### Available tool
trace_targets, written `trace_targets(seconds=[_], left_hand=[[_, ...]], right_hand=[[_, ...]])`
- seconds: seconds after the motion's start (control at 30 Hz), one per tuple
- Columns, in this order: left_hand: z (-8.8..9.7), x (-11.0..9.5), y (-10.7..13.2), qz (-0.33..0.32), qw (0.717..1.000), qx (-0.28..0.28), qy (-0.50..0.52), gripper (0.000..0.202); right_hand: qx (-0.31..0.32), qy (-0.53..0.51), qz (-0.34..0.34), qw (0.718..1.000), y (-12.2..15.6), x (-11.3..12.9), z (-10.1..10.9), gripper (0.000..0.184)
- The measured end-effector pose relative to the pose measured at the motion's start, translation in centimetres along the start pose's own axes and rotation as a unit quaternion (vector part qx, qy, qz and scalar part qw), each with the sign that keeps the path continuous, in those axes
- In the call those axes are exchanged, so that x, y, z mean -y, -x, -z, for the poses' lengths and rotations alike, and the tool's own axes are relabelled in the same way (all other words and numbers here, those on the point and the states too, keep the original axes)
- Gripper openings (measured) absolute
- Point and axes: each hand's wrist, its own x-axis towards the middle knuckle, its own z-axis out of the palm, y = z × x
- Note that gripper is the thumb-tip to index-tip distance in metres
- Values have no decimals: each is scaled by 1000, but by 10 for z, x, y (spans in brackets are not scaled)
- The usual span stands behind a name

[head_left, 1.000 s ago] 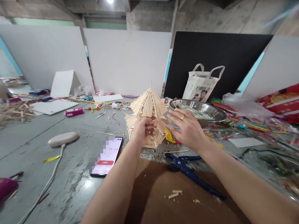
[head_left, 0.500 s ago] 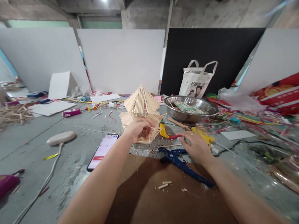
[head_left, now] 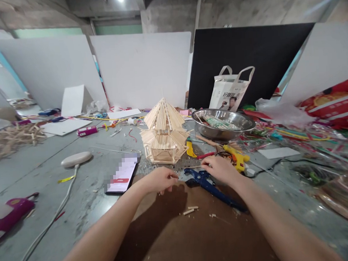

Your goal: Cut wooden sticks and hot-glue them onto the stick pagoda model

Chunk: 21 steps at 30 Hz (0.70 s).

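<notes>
My left hand (head_left: 160, 180) hovers above the front of the model, over the brown board (head_left: 178, 238). Its fingers are loosely bent and apart, with nothing visible in them. My right hand (head_left: 220, 168) pinches the right end of a thin wooden stick (head_left: 193, 167) lying low behind the blue cutter. That blue pliers-like cutter (head_left: 206, 186) rests on the board's edge, under and beside the right hand. Straight ahead stands a pagoda-shaped model (head_left: 164, 134) built of wooden sticks, with a pointed roof, touched by neither hand. Short cut stick pieces (head_left: 190, 210) lie on the board.
A phone (head_left: 124, 173) lies left of the model. Behind the right hand are a yellow glue gun (head_left: 235, 157), a red-handled tool (head_left: 206, 155) and a steel bowl (head_left: 224, 124) of packets. A magenta glue gun (head_left: 13, 214) and white cable (head_left: 60, 208) lie left; plastic litter spreads right.
My left hand has drawn back from the model toward me, and its fingers have loosened. My right hand has moved slightly left and down, from the red-handled tool to the wooden stick.
</notes>
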Motion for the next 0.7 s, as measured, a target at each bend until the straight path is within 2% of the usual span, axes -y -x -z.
trace_targets(seconds=[0.17,0.23,0.3,0.4,0.53,0.7], left_hand=[[-8,-8,4,-107,978,-11,-180,27],[-11,-14,5,-144,966,14,-213,27],[-14,-18,7,-170,957,65,-228,27],[-18,-23,11,-183,941,129,-255,26],[-21,-26,16,-173,926,170,-288,27],[-24,-23,15,-162,942,173,-237,30]], right_hand=[[113,-48,89,988,26,34,-1,15],[162,-67,116,978,35,44,-5,15],[186,-78,139,970,41,51,-11,16],[192,-79,151,966,43,54,-17,13],[190,-87,151,966,42,54,-19,9],[186,-114,143,965,41,51,-14,12]])
